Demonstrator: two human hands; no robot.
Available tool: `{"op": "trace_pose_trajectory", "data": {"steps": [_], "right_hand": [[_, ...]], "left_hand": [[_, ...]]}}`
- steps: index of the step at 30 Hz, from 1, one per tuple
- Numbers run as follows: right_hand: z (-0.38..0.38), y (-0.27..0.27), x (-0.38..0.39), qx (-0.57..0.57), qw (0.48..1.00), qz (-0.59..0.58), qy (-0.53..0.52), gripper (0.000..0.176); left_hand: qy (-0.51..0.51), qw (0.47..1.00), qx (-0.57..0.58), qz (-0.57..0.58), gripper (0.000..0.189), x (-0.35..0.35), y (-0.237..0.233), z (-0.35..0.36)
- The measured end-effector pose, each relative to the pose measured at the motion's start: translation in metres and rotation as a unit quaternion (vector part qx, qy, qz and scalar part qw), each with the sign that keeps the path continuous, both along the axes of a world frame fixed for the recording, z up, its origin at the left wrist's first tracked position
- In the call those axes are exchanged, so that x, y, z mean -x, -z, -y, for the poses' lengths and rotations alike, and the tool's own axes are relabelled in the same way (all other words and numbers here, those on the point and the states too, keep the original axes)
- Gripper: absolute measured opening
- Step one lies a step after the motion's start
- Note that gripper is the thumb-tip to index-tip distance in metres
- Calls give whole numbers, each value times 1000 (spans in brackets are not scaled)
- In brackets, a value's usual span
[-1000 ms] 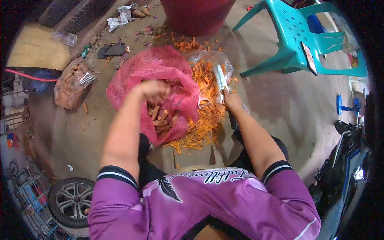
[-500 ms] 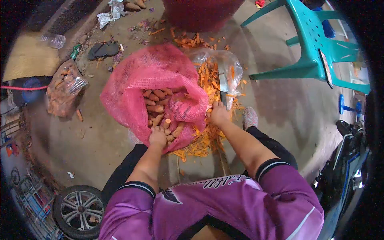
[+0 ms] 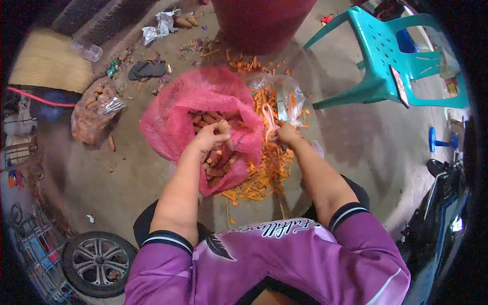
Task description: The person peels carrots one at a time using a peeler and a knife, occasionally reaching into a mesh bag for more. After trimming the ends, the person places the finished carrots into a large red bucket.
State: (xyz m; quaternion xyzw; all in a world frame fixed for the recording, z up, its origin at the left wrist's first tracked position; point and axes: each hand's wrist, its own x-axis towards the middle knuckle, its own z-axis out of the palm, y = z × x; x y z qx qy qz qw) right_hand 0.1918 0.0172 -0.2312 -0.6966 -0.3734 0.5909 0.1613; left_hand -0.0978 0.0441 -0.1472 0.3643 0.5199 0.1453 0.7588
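Observation:
My left hand point(image 3: 209, 140) is closed around an unpeeled carrot point(image 3: 224, 128), lifted over the mouth of a pink mesh sack point(image 3: 170, 109). Inside the sack lie several more brownish carrots point(image 3: 208, 120), some with cut orange ends. To the right of the sack, my right hand point(image 3: 287, 134) grips a pale pink peeler point(image 3: 269, 121), its looped end pointing away from me. Orange peelings point(image 3: 262, 178) spread over the floor below that hand. Behind it, a knife blade point(image 3: 281, 108) rests by a clear plastic bag point(image 3: 295, 91) and peeled orange pieces.
A dark red tub point(image 3: 262, 25) stands ahead, and a green plastic chair point(image 3: 368, 56) is at the right. To the left are a clear bag of carrots point(image 3: 91, 114) and a flip-flop point(image 3: 147, 70). A wheel point(image 3: 99, 262) lies at lower left; a motorcycle point(image 3: 437, 213) stands at lower right.
My left hand has risen out of the sack with a carrot. My right hand has lifted the peeler beside the sack. The whole view has shifted slightly.

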Motion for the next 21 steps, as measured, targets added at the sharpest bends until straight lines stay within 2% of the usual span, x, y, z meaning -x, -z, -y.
{"op": "trace_pose_trajectory", "data": {"steps": [1, 3, 5, 7, 10, 13, 14, 17, 18, 21], "right_hand": [[-5, -44, 5, 33, 994, -82, 68, 19], [-12, -99, 7, -8, 996, -62, 61, 22], [-11, -143, 5, -45, 985, -143, 83, 26], [-1, -190, 4, -116, 975, -175, 76, 32], [28, -249, 6, -250, 928, -251, 116, 37], [51, -276, 3, -266, 885, -355, 141, 43], [55, -283, 11, -252, 878, -362, 188, 32], [54, -256, 5, -159, 904, -354, 178, 24], [51, -257, 16, -186, 910, -289, 232, 25], [34, -229, 13, -230, 903, -228, 283, 19]], "left_hand": [[-7, 1000, -22, 20, 36, -6, -24, 1], [-20, 996, -66, 58, 38, -16, -74, 7], [-61, 990, -60, 111, 39, -21, -105, 20], [-88, 985, -46, 140, 38, -24, -130, 33], [-148, 963, 23, 222, 33, -29, -160, 56], [-121, 978, 25, 171, 28, -38, -171, 76], [-111, 987, 12, 112, 26, -46, -174, 79], [-31, 985, -161, -52, 29, -64, -167, 82], [-83, 974, -209, 0, 29, -69, -156, 80], [-208, 972, -70, 83, 26, -70, -135, 66]]}}
